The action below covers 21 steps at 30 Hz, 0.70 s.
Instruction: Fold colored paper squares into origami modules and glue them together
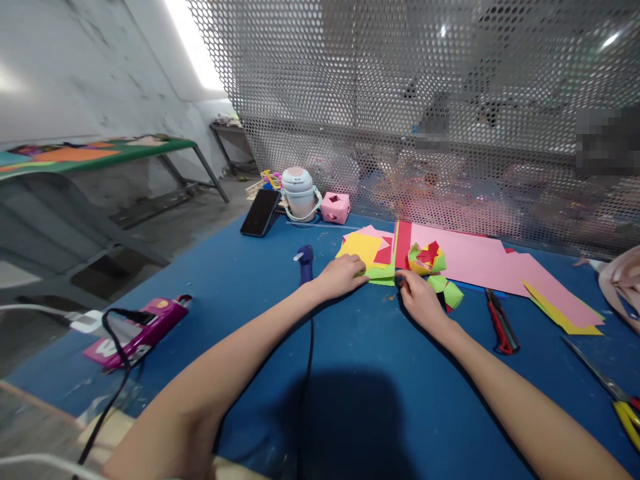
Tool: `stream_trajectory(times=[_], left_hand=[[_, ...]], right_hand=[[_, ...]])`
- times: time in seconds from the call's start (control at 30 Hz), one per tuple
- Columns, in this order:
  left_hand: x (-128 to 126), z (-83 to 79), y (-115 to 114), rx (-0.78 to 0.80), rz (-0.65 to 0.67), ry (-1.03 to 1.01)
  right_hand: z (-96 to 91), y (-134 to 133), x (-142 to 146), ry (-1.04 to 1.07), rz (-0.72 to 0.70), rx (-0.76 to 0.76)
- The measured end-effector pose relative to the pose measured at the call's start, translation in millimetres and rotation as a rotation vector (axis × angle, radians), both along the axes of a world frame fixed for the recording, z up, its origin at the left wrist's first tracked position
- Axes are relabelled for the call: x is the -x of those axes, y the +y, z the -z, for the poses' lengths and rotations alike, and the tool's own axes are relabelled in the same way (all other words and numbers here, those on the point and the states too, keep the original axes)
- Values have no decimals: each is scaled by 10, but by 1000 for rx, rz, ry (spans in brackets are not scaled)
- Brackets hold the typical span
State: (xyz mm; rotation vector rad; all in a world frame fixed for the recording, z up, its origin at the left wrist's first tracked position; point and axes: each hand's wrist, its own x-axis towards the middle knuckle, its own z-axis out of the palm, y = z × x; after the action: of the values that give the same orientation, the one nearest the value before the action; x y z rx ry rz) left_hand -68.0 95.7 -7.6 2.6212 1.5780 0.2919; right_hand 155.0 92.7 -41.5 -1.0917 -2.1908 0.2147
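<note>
My left hand (343, 275) is closed over the near left edge of a stack of coloured paper, its fingertips on a green paper sheet (381, 276). Yellow paper (361, 248) lies on the stack just beyond those fingers, with pink and red pieces around it. My right hand (421, 298) pinches the right end of the same green paper between thumb and fingers; the exact grip is too small to make out. Right beside it are a folded paper shape in yellow, green and red (427, 259) and a green folded piece (447, 291), partly behind the hand.
A blue glue gun (306, 263) stands by my left wrist, its cord running toward me. Further out are a phone (261, 213), a bottle (299, 193), a pink paper cube (335, 208) and a purple power strip (137, 335). Rightward lie a cutter (500, 325), pink sheets (475, 259) and scissors (607, 385).
</note>
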Motion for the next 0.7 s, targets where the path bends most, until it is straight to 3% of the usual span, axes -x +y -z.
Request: stream_trajectory(times=[0.7], left_hand=[[-92, 56, -70, -109, -39, 81]], right_hand=[[-16, -34, 6, -5, -32, -9]])
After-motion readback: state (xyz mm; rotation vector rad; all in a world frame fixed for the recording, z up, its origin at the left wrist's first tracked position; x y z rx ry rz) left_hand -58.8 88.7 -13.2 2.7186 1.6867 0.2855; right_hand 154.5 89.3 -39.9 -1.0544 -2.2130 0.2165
